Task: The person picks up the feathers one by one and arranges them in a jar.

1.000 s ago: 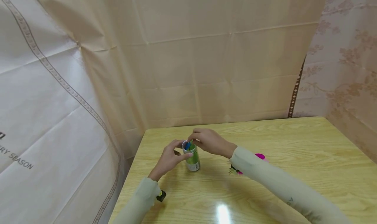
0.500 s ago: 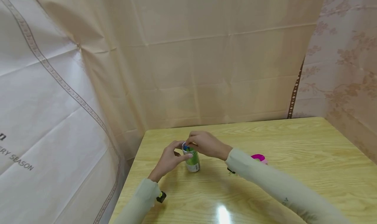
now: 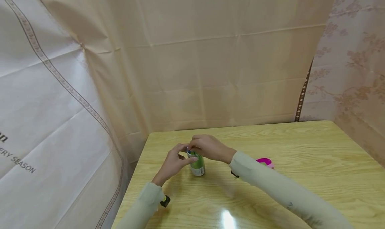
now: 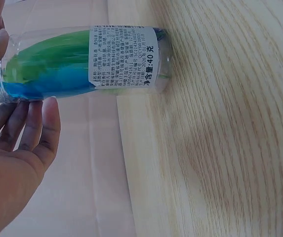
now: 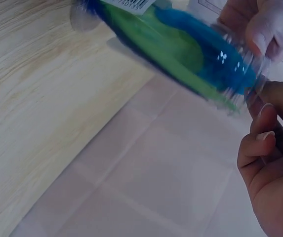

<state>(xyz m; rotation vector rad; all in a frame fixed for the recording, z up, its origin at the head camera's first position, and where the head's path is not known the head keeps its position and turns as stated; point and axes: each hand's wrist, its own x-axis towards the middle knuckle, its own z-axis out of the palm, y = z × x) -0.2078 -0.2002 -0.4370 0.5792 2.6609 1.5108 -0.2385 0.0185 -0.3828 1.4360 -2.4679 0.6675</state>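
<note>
A clear plastic jar [image 3: 197, 170] stands upright on the table, with a printed white label [image 4: 124, 57] near its base. Smooth blue [image 5: 220, 59] and green [image 4: 47, 59] pieces fill it; their kind cannot be made out. My left hand [image 3: 174, 160] grips the jar's neck, thumb on the near side. Over the mouth is my right hand [image 3: 210, 148], its curled fingertips pinching the blue end at the opening. In the right wrist view, the right hand's other fingers [image 5: 260, 143] curl beside the rim. The fingertips inside the mouth are partly hidden.
A pink round item [image 3: 264, 162] lies on the wooden table [image 3: 300, 148] behind my right sleeve, which partly covers it. Dark gear [image 3: 164, 201] sits at my left wrist. Cloth sheets [image 3: 225, 72] hang behind and beside the table.
My right hand has moved slightly left and down at the jar's mouth, and the blue and green pieces now show less above the rim. The left hand keeps its grip.
</note>
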